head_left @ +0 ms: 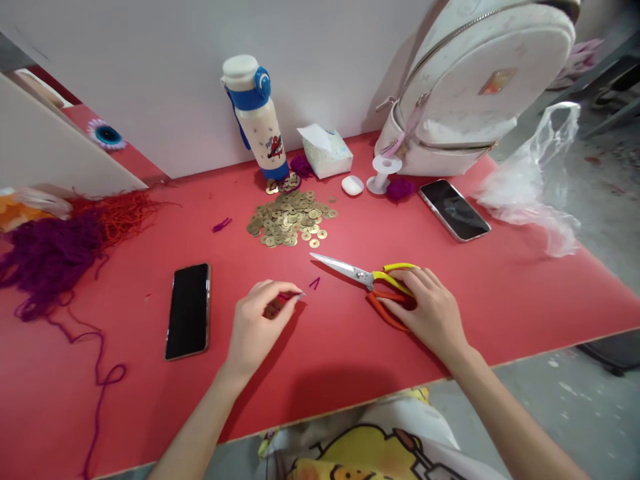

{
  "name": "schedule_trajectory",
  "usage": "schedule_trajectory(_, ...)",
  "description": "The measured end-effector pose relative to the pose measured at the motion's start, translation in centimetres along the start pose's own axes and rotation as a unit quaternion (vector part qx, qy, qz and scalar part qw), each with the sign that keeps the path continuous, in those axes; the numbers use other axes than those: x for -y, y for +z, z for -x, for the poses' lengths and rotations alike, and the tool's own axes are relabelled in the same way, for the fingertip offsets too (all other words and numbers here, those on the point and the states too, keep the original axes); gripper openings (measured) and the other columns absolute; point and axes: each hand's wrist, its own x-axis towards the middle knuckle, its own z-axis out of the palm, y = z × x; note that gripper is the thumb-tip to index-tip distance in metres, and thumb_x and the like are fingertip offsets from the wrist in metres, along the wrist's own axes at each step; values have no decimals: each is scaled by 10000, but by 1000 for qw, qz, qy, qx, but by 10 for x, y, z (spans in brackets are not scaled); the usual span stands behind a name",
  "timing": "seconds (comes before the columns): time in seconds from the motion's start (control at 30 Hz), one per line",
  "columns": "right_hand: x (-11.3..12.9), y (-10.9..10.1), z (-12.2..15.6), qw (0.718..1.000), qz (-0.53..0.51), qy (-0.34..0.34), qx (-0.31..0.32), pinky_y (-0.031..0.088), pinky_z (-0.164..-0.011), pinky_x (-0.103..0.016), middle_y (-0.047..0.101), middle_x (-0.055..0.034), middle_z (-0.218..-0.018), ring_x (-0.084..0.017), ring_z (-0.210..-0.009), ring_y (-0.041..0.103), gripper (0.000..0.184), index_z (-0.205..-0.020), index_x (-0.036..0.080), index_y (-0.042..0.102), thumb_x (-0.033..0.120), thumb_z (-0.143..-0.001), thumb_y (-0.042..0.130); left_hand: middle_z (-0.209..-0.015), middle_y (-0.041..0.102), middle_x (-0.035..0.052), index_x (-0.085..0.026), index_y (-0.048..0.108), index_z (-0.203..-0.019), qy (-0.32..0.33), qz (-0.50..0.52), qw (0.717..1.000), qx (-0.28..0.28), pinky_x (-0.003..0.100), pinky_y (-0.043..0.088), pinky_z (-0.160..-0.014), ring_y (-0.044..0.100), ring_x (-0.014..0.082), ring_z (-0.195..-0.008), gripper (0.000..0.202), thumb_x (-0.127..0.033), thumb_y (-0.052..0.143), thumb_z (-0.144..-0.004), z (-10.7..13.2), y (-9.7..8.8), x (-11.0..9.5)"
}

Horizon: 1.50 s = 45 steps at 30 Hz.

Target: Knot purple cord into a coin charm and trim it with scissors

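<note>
My left hand is closed in a pinch over the red table; what the fingertips hold is too small to make out. A few bronze-coloured coins show within the curl of its fingers. My right hand is wrapped on the yellow and red handles of the scissors. Their blades look closed and point left, toward the pile of brass coins with holes in the middle. A short snip of purple yarn lies between my left hand and the blade tip.
Two phones lie left and right. Along the back stand a bottle, a tissue pack, a white spool and a backpack. Purple yarn heaps at left, a plastic bag at right.
</note>
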Motion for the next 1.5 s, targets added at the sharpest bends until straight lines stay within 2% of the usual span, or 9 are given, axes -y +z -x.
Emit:
schedule_trajectory(0.2,0,1,-1,1000,-11,0,-1,521,-729,-340,712,-66,-1085,-243,-914,638,260,-1060,214,607,427,-911,609,-834,748,6,-211,725,-852,-62,120,984,-119,297,595,-812,719,160,-800,51,-240,716,-810,-30,-27,-8)
schedule_trajectory(0.4,0,-1,-4,1000,-22,3,7,527,-745,-355,714,-77,-1083,-253,-943,645,263,-1060,214,613,427,-907,607,-772,735,-35,-217,715,-851,61,166,957,-228,275,596,-647,691,119,-677,73,-187,752,-796,-93,-51,-24)
schedule_trajectory(0.57,0,-1,-5,999,-28,9,14,531,-758,-379,716,-93,-1087,-266,-945,652,237,-1065,220,626,397,-914,581,-774,730,-22,-156,658,-878,136,186,947,-224,304,618,-687,712,116,-683,53,-159,707,-857,-157,-52,-13)
schedule_trajectory(0.77,-1,0,-4,999,-30,12,18,526,-757,-365,710,-85,-1108,-260,-948,646,252,-1060,220,625,419,-906,605,-844,733,-6,-87,600,-886,65,118,971,-198,275,605,-764,735,105,-762,79,-104,674,-863,-223,-36,15)
schedule_trajectory(0.93,-2,0,-4,999,-33,17,18,520,-753,-359,709,-76,-1112,-256,-933,642,295,-1054,221,622,468,-894,624,-985,732,59,-44,592,-963,32,75,984,-156,219,564,-791,739,140,-907,122,-111,604,-862,-246,-27,25)
schedule_trajectory(1.07,-2,1,-3,999,-39,15,16,520,-745,-368,710,-83,-1104,-262,-920,642,287,-1052,225,627,467,-897,615,-1292,646,95,-92,483,-1234,30,49,991,-120,146,541,-735,718,97,-930,469,-42,647,-797,-242,-29,19)
schedule_trajectory(1.17,-1,0,-3,998,-51,27,17,524,-766,-384,711,-86,-1108,-268,-934,643,275,-1059,231,630,454,-898,612,-1245,664,46,-146,538,-1230,46,18,993,-107,188,559,-686,693,49,-703,540,75,640,-748,-221,-31,17)
schedule_trajectory(1.33,-3,-1,-4,993,-94,77,-16,525,-793,-418,709,-96,-1077,-290,-938,650,251,-1045,239,635,426,-877,634,-725,711,-29,-189,724,-784,33,-30,999,15,257,492,-580,611,115,-575,135,-68,748,-730,-146,-21,24)
schedule_trajectory(1.5,-6,-2,-5,989,-103,103,-33,523,-777,-414,708,-89,-1053,-288,-924,647,247,-1023,239,633,417,-854,658,-840,697,14,-221,739,-873,14,-72,980,185,270,477,-588,602,138,-638,107,-288,748,-789,-60,2,19)
